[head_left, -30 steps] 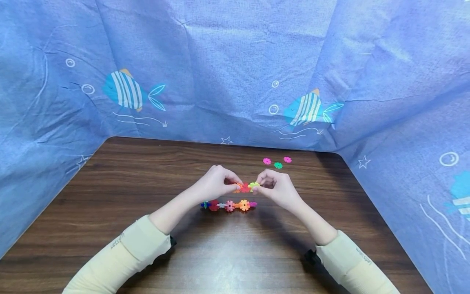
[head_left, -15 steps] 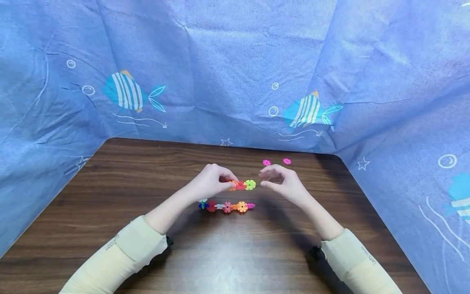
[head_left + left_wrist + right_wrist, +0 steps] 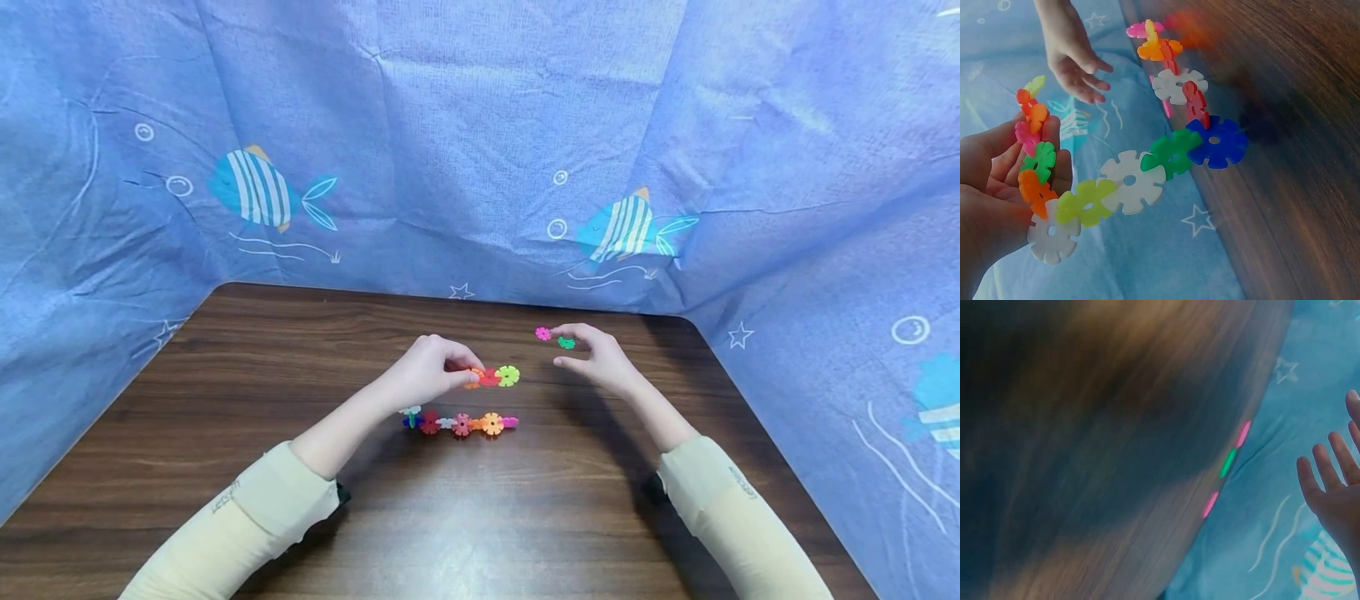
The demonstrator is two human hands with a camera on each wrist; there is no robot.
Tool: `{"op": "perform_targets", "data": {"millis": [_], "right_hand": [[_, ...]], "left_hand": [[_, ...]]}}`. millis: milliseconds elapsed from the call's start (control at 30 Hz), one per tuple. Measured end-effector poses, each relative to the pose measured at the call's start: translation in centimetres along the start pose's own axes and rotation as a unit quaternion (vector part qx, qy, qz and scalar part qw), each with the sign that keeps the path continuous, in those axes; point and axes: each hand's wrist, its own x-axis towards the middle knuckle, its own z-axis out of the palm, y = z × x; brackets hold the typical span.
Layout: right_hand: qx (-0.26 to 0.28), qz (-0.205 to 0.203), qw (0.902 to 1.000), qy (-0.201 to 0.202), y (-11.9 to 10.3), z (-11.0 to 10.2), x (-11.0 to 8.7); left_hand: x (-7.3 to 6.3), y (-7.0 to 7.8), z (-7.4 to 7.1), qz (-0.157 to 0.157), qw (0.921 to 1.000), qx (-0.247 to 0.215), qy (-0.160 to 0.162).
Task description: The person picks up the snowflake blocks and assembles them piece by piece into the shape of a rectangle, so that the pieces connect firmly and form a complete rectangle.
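My left hand [image 3: 423, 375] pinches a curved chain of interlocking flower-shaped plastic discs [image 3: 1088, 203] above the table. A yellow-green disc [image 3: 507, 376] forms its end beyond my fingertips. In the left wrist view the chain loops from the palm through white, green and blue discs [image 3: 1216, 142] to orange and pink ones. My right hand [image 3: 600, 358] holds nothing, thumb and fingers apart, near a loose green disc [image 3: 566, 342] and a pink disc [image 3: 543, 333]. A second pink disc [image 3: 1210, 504] shows in the right wrist view; my right hand hides one pink disc in the head view.
The dark wood-grain table [image 3: 300, 350] has rounded far corners. A blue cloth with fish drawings [image 3: 480, 150] hangs behind it and along both sides.
My right hand let go of the yellow-green end disc and moved right and away toward the loose discs. The left hand shifted slightly left, still holding the chain.
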Motion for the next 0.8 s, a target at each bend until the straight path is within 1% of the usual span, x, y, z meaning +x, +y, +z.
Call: {"op": "perform_targets", "data": {"millis": [133,367,500,567,800], "right_hand": [[-0.017,0.028,0.9994,-0.011,1.4,-0.2,0.7],[-0.058,0.064,0.9958,-0.032,3.6,-0.6,2.0],[-0.072,0.091,0.9923,-0.043,4.8,-0.8,2.3],[-0.082,0.100,0.9905,-0.046,5.4,-0.9,2.4],[-0.092,0.128,0.9856,-0.061,7.2,-0.6,2.9]], "left_hand": [[-0.1,0.0,0.0,-0.003,1.0000,-0.001,0.003],[-0.2,0.0,-0.1,-0.010,0.9999,-0.004,0.005],[-0.2,0.0,-0.2,-0.012,0.9999,-0.005,0.005],[-0.2,0.0,-0.2,-0.015,0.9998,-0.008,0.005],[-0.1,-0.2,-0.2,-0.025,0.9995,-0.020,0.007]]}}
